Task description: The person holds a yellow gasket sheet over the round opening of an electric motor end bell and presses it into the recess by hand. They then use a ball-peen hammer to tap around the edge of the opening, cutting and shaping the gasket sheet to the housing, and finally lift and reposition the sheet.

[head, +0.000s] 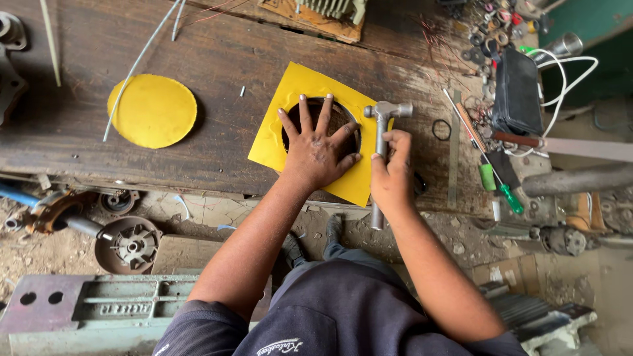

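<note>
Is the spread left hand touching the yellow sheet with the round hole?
Touching. The head view shows the left hand pressed flat over the hole, its fingertips and palm lying on the yellow sheet.

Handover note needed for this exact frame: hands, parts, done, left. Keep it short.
Left hand: spread flat over the round hole in the yellow square sheet, pinning it to the wooden bench.
Right hand: fingers wrapped on the handle of a metal hammer, head at the sheet's right edge.
Done: hole is cut; a yellow disc lies apart on the bench to the left.
Left: sheet looks wrinkled around the hole, so it probably wants flattening; green screwdriver lies untouched on the right.
</note>
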The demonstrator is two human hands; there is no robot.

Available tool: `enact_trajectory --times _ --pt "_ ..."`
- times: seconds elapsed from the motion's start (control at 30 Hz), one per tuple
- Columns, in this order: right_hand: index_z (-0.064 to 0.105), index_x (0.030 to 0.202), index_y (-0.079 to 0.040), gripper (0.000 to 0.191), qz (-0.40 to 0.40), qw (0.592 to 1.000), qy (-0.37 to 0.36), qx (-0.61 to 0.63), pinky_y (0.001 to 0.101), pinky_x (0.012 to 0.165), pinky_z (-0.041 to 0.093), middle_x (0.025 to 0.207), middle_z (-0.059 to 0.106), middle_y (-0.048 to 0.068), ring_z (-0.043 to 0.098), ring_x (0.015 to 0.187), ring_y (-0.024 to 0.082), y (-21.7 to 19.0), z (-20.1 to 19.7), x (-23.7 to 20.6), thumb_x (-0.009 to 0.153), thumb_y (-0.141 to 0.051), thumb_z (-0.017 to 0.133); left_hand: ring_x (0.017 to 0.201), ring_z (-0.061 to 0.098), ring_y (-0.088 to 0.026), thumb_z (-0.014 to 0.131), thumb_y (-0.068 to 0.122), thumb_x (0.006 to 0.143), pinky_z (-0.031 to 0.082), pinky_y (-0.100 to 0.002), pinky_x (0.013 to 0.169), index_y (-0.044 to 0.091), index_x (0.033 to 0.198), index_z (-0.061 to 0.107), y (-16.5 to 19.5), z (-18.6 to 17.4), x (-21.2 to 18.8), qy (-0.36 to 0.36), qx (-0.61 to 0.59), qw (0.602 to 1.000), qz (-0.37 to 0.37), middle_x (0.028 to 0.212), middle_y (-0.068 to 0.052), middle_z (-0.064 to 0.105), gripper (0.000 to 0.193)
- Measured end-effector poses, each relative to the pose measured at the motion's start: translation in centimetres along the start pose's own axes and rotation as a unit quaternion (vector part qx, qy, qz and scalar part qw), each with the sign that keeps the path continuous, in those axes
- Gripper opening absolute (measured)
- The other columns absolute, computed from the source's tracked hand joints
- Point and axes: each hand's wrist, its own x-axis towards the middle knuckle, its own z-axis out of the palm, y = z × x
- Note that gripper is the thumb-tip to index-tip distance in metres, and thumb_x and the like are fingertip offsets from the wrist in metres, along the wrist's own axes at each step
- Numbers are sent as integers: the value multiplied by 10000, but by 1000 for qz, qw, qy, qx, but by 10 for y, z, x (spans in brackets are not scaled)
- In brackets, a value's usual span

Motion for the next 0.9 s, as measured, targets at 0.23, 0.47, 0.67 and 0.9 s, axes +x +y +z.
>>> enact_trajectory --times 0.23,0.47,0.67,0.9 --pt "465 1263 -39 390 -19 995 38 -93 407 951 478 1191 564 151 587 1069 298 -7 9 -4 915 83 589 1473 87 -631 599 693 848 15 -894 1043 372 1417 593 0 3 -2 37 -22 999 16 1672 -213 186 653" --pt "479 1234 -37 374 -22 989 35 -141 440 987 449 1201 559 157 562 1131 349 -15 15 -4 897 73 600 1472 89 -630 600 680 844 20 -893 1043 371 1417 593 3 3 0 23 -9 1000 12 1671 -218 181 651" --pt "483 1216 -42 359 -22 987 47 -151 448 993 459 1217 521 182 561 1148 343 -22 13 -4 895 78 589 1470 79 -631 582 693 848 12 -894 1039 384 1429 566 3 1 1 5 -9 1000 10 1671 -216 165 658" --pt "505 1199 -40 337 -41 983 47 -172 469 1011 446 1200 534 180 545 1142 378 -25 12 -5 896 80 595 1471 88 -629 591 686 842 9 -899 1037 383 1436 567 4 2 1 15 -20 1000 13 1667 -208 162 667"
